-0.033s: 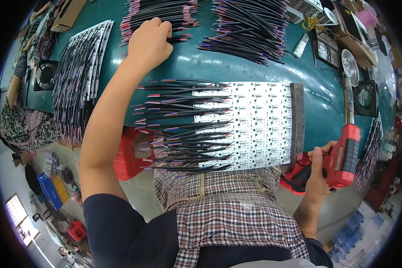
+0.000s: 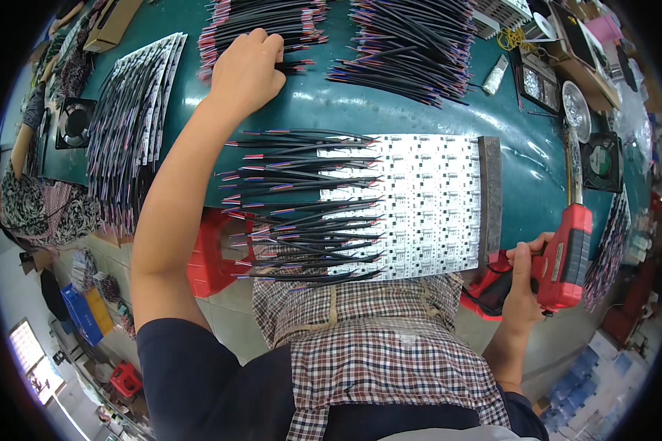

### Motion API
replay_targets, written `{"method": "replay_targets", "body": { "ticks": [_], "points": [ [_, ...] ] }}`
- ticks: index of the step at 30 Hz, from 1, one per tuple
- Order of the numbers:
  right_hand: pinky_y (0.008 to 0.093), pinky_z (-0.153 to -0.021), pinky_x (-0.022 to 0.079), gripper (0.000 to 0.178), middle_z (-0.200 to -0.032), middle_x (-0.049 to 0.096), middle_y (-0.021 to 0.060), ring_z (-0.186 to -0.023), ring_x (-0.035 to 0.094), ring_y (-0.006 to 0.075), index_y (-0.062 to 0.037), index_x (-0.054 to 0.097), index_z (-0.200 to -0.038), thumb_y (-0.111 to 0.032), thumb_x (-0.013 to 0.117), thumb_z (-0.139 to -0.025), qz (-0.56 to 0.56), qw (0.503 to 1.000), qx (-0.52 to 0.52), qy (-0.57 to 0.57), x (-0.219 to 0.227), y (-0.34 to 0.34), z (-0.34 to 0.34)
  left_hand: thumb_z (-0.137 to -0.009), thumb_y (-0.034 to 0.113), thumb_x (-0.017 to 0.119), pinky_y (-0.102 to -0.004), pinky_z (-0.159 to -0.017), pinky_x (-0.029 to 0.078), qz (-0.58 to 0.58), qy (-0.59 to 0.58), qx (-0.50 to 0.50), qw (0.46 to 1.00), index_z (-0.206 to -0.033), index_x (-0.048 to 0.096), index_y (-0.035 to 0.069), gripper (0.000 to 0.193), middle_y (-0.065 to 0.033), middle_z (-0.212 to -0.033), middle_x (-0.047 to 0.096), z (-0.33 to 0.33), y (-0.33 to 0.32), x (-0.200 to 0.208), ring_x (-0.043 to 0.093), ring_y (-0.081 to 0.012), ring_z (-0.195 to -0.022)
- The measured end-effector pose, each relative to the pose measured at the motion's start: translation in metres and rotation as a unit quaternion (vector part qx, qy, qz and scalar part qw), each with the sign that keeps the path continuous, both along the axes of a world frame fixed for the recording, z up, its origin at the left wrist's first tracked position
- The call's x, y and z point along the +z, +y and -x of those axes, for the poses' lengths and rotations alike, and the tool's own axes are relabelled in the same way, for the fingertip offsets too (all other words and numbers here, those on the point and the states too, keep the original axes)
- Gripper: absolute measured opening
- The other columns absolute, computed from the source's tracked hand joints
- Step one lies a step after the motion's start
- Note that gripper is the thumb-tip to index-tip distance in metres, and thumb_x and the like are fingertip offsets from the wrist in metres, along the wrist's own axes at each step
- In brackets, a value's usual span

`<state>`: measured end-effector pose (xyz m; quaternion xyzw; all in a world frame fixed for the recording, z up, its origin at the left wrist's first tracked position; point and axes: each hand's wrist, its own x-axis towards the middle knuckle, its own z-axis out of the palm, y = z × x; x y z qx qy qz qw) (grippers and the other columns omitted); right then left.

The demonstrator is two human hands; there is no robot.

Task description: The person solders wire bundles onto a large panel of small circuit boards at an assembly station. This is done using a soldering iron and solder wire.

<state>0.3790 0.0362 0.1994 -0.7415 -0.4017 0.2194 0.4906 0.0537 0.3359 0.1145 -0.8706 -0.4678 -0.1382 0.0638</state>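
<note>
My left hand (image 2: 248, 67), fingers curled, is at the near edge of a heap of short black cables (image 2: 287, 26) with bared coloured wire ends. Cable ends poke out beside the fingers; the fingertips are hidden. In my right hand (image 2: 521, 294) is a red and black soldering gun (image 2: 568, 253), its metal tip pointing away from me. Between my arms lies a white circuit board panel (image 2: 426, 198). A row of black cables (image 2: 294, 180) is laid along its left part, their loose ends reaching past the edge. A dark metal bar (image 2: 489, 198) rests along the panel's right edge.
A second cable heap (image 2: 412, 48) lies at the far middle. Stacked panels with cables (image 2: 129, 125) stand at the left, near a black fan (image 2: 75, 123). At the right are another fan (image 2: 603, 163) and a tube (image 2: 496, 75). A co-worker's gloved hand (image 2: 34, 108) shows far left.
</note>
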Motion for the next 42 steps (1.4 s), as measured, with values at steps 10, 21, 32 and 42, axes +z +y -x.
{"method": "replay_targets", "body": {
  "ticks": [10, 21, 32, 42],
  "points": [
    [0.0226, -0.062, 0.047, 0.027, -0.095, 0.057, 0.0046, -0.071, 0.061, 0.0094, -0.0003, 0.053, -0.118, 0.005, 0.062, -0.093, -0.017, 1.000, 0.018, -0.020, -0.003, -0.008, -0.003, -0.091, 0.006, 0.052, -0.0305, -0.069, 0.043, 0.052, -0.322, -0.012, 0.945, -0.114, 0.063, 0.004, 0.025, -0.0070, -0.088, 0.062, -0.006, -0.006, 0.009, 0.057, -0.0193, -0.077],
    [0.0265, -0.067, 0.052, 0.034, -0.105, 0.049, 0.0088, -0.073, 0.059, 0.0130, 0.0001, 0.046, -0.121, 0.008, 0.058, -0.090, -0.067, 0.994, 0.082, 0.035, 0.020, -0.008, 0.007, -0.106, 0.022, 0.050, -0.0188, -0.060, 0.039, 0.179, -0.580, -0.077, 0.791, -0.117, 0.068, 0.002, 0.029, 0.0015, -0.084, 0.062, -0.018, -0.026, 0.028, 0.049, -0.0029, -0.065],
    [0.0353, -0.076, 0.055, 0.044, -0.085, 0.054, 0.0057, -0.063, 0.055, 0.0112, 0.0015, 0.049, -0.126, -0.029, 0.065, -0.097, -0.006, 0.987, 0.087, 0.133, 0.012, -0.001, 0.009, -0.089, 0.010, 0.066, -0.0336, -0.063, 0.047, 0.238, -0.428, 0.005, 0.872, -0.092, 0.064, -0.001, 0.011, -0.0116, -0.073, 0.062, -0.060, -0.061, 0.067, 0.059, -0.0268, -0.069],
    [0.0243, -0.055, 0.044, 0.042, -0.078, 0.057, 0.0056, -0.053, 0.043, 0.0057, 0.0078, 0.054, -0.126, -0.013, 0.064, -0.091, 0.082, 0.971, 0.101, 0.202, -0.008, 0.010, 0.015, -0.083, 0.019, 0.075, -0.0351, -0.063, 0.048, 0.256, -0.237, -0.034, 0.937, -0.085, 0.062, 0.002, 0.021, -0.0112, -0.077, 0.067, -0.103, -0.109, 0.026, 0.064, -0.0282, -0.067]
  ]
}}
